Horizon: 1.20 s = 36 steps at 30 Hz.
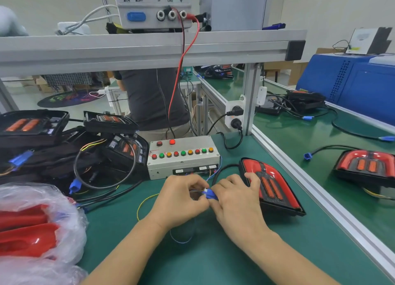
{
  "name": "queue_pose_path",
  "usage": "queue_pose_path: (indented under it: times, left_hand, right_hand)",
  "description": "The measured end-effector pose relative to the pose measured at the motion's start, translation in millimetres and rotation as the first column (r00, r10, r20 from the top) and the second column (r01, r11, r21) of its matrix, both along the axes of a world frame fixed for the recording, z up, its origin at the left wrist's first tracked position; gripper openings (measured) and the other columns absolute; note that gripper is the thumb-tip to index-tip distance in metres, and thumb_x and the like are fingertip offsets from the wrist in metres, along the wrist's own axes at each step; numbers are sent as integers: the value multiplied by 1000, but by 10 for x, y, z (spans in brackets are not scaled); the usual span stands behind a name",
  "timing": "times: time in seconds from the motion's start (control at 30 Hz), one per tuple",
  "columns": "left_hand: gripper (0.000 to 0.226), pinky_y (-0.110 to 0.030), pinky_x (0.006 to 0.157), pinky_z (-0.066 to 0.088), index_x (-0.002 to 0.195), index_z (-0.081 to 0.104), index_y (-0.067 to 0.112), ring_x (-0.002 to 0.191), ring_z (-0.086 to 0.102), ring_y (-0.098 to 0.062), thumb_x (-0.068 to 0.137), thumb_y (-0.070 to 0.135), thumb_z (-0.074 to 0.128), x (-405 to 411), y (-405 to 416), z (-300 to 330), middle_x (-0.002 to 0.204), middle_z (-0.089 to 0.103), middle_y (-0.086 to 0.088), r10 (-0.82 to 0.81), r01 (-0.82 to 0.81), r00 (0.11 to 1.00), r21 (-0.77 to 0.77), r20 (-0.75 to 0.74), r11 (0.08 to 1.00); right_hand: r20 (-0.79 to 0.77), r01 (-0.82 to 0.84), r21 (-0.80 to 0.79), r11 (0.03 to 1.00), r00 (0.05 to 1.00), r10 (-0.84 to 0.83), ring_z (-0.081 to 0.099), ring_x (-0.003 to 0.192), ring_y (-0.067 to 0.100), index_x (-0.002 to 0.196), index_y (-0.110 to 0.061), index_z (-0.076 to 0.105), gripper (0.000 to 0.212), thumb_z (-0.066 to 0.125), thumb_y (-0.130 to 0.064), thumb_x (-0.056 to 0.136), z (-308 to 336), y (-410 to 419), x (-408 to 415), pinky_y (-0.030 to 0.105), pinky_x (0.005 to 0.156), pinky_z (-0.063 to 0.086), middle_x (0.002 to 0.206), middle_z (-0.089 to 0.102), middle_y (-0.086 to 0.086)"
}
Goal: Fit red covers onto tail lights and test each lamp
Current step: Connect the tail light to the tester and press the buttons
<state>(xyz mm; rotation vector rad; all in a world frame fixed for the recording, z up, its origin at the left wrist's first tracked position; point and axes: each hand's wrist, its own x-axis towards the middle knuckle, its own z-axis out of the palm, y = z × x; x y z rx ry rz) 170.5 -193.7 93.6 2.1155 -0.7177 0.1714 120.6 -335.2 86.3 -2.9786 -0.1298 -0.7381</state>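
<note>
On the green bench, just in front of the grey test box, your two hands meet over a small blue connector. Your left hand has its fingers curled in, pinching a white plug end and thin wires right against the connector. Your right hand grips the blue connector from the other side, fingers folded round it, with the thumb lying on the edge of the tail light. That tail light sits just to the right of your hands, already wearing its red cover, its black cable curving back toward the connector. The test box carries a row of red, green and amber buttons, and one red lamp on its top row glows. To your left lies a heap of uncovered black tail lights with tangled leads, and nearer you a clear plastic bag holds loose red covers. Across the aluminium rail, on the next bench, another covered tail light rests. Overhead, a power supply stands on the shelf, red and black leads dropping from it.
</note>
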Motion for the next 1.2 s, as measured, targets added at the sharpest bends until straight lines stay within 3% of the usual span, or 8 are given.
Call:
queue_pose_path:
  times: [0.23, 0.37, 0.57, 0.73, 0.87, 0.97, 1.07, 1.2]
  left_hand:
    - [34, -33, 61, 49, 86, 61, 12, 58, 56, -20, 71, 37, 43, 22, 20, -63, 65, 65, 3, -36, 1, 978, 167, 205, 986]
    - [31, -25, 54, 40, 88, 57, 13, 52, 44, -16, 76, 36, 40, 36, 64, -78, 60, 59, 5, -76, 4, 958, 249, 278, 969]
    - [26, -29, 64, 45, 93, 63, 24, 60, 50, -10, 81, 41, 49, 250, 361, -123, 68, 62, 11, 34, -108, 974, 324, 224, 940]
    - [32, -26, 88, 28, 110, 67, 33, 110, 44, -11, 84, 48, 55, 267, 174, -124, 116, 57, 15, -131, 7, 982, 674, 134, 739]
    - [46, -22, 101, 19, 128, 57, 30, 126, 33, -9, 88, 50, 54, 159, -181, 14, 133, 49, 13, 14, -118, 978, 496, 208, 860]
    - [54, -21, 103, 27, 136, 49, 24, 128, 40, -11, 88, 47, 57, -37, -648, 161, 138, 49, 4, 70, -40, 982, 168, -177, 985]
    - [56, -22, 92, 29, 136, 44, 24, 128, 42, -17, 87, 49, 57, -118, -1008, 150, 140, 46, 0, 49, -24, 892, 62, -449, 998]
    - [69, -27, 96, 39, 145, 26, 28, 112, 53, -14, 88, 48, 58, -101, -1225, 8, 141, 49, 3, -102, -75, 661, -200, -744, 977]
  right_hand:
    - [10, 32, 63, 998, 999, -33, 63, 79, 21, 75, -19, 71, 13, 73, -31, 79, -35, 53, 8, 41, 92, 18, 72, 66, -6]
    - [-139, 40, 64, 997, 990, -30, 49, 109, 19, 107, -24, 63, 30, 40, -42, 99, 5, 48, 13, 39, 100, 4, 105, 62, -7]
    - [-205, 39, 111, 993, 979, -16, 48, 109, 15, 91, -28, 55, 31, 39, -54, 97, 64, -80, -18, 39, 100, 2, 103, 59, -11]
    - [-106, 106, 621, 776, 993, -51, 50, 89, 11, 68, -22, 57, 39, 55, -57, 84, 251, -237, 41, 34, 88, 22, 81, 55, -11]
    - [-246, 271, 837, 476, 962, -115, 53, 71, 21, 63, -24, 57, 37, 61, -55, 83, 321, -597, 94, 45, 90, 41, 60, 55, -10]
    - [-312, 357, 856, 375, 934, -175, 58, 105, 23, 93, -24, 60, 37, 64, -58, 79, 266, -722, 126, 50, 103, 38, 102, 64, -6]
    - [-429, 526, 745, 410, 849, -310, 39, 133, 28, 134, -19, 48, 82, 65, -67, 70, 212, -903, 130, 49, 110, 30, 142, 44, 3]
    - [-601, 612, 754, 240, 790, -125, 45, 128, 30, 142, -7, 36, 107, 76, -67, 63, 159, -1137, 45, 36, 98, 39, 143, 45, 11]
